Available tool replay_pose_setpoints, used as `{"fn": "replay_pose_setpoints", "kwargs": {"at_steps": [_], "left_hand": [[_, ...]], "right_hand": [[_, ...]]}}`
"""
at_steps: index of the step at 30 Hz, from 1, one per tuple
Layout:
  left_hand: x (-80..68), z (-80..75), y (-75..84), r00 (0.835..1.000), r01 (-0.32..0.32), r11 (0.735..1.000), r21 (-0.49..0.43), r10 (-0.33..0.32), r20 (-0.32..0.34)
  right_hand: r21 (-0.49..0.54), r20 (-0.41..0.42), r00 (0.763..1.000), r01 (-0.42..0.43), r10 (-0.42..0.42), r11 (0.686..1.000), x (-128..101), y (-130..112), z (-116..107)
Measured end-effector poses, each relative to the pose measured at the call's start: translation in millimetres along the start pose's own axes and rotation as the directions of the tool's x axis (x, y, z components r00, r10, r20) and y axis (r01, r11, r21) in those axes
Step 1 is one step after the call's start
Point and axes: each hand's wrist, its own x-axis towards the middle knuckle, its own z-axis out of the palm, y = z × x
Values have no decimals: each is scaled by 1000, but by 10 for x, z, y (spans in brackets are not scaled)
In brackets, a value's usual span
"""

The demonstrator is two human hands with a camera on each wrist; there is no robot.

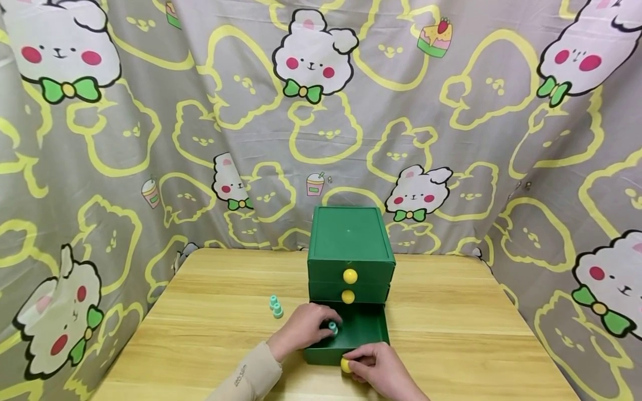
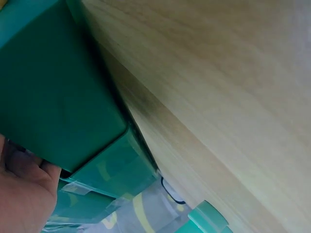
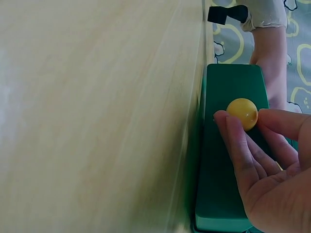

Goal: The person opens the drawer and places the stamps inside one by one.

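Note:
A green cabinet (image 1: 350, 234) with yellow knobs stands on the table, its bottom drawer (image 1: 368, 328) pulled out. My left hand (image 1: 301, 328) reaches over the drawer's left side and holds a small teal stepped peg (image 1: 333, 327) between thumb and fingers, inside the drawer. In the left wrist view, the drawer wall hides the fingertips of the left hand (image 2: 26, 199). My right hand (image 1: 385, 372) pinches the bottom drawer's round yellow knob (image 3: 242, 112) between thumb and fingers. Two more teal pegs (image 1: 278, 311) stand close together on the table, left of the drawer.
The two upper drawers (image 1: 326, 271) are closed above the pulled-out one. Light wooden tabletop (image 1: 461, 317) extends on both sides of the cabinet. A grey curtain (image 1: 321, 139) with cartoon animals hangs behind and around the table.

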Motion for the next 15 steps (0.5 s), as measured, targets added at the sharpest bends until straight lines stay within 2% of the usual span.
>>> {"fn": "replay_pose_setpoints", "kwargs": {"at_steps": [4, 8, 11, 15], "left_hand": [[-37, -26, 2, 999, 12, 996, -93, -17, -43], [-111, -80, 4, 987, 30, 979, -203, -61, -149], [-168, -140, -23, 962, 41, 964, -261, -109, -250], [-241, -230, -113, 917, 74, 957, -282, -176, -357]], "right_hand": [[6, 0, 1000, -3, 3, 1000, 2, -5, -2], [3, -4, 1000, -6, 6, 1000, 3, -8, -2], [1, -6, 1000, -5, 5, 1000, 7, -5, -2], [5, -13, 1000, -2, 2, 1000, 6, -1, 3]]}}
